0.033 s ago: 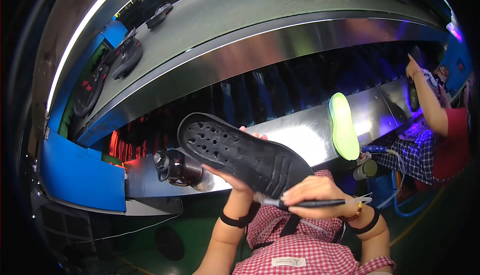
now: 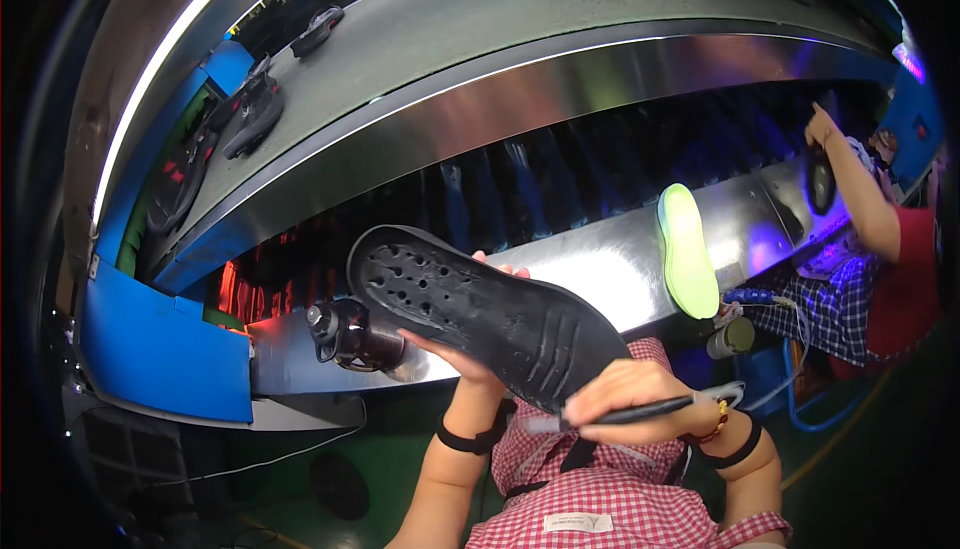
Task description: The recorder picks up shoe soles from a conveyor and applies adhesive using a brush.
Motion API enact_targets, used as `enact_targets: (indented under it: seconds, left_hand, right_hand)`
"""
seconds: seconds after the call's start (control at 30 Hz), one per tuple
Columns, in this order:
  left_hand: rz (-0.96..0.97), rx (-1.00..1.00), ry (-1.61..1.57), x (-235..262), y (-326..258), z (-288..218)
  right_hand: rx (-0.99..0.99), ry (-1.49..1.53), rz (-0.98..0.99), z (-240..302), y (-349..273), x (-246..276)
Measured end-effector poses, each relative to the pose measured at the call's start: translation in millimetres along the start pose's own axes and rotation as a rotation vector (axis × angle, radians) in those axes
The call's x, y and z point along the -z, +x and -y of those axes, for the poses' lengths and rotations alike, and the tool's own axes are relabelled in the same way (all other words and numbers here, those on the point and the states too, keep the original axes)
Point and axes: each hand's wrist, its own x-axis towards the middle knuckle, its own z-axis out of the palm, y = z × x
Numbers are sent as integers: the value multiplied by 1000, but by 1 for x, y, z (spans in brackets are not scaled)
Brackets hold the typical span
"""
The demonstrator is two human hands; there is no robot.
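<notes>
A black shoe sole (image 2: 490,319) with a cluster of holes at its far-left end lies slanted across my left hand (image 2: 455,354). That hand is closed around its middle from beneath, thumb at the near edge and fingertips past the far edge. My right hand (image 2: 630,399) grips a brush (image 2: 640,412) by its dark handle, at the sole's near-right end. The brush's pale tip is blurred and points left, beside the sole's near edge; whether it touches cannot be seen. A bright yellow-green insole (image 2: 687,251) rests on the metal shelf ahead to the right.
A dark water bottle (image 2: 355,336) lies on the metal shelf (image 2: 590,274) to the left. Beyond is a green conveyor belt (image 2: 440,39) carrying several black shoe parts (image 2: 255,109). At right, another person's arm (image 2: 855,179) reaches toward a dark sole. A small can (image 2: 732,337) stands nearby.
The sole has shifted slightly left in my left hand's grip. The brush tip has moved a little lower with its handle tilted more. The other person's hand has moved slightly left.
</notes>
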Motion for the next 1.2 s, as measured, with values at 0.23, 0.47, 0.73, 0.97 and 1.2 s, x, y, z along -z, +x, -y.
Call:
enact_targets:
  seconds: [0.23,0.47,0.73,0.97,1.2]
  left_hand:
    - [52,-15,65,-9,6,-13]
    - [127,-70,162,-15,6,-19]
    - [234,-63,174,-16,11,-25]
    - [275,-65,178,-25,13,-25]
    - [-164,6,181,-39,0,-39]
  right_hand:
    - [-129,-64,-167,-1,-8,3]
    - [-173,-9,-346,2,-16,9]
    - [-163,248,-331,0,-25,14]
    - [-171,241,-124,-6,-39,15]
    - [-444,578,-419,-9,-52,-3]
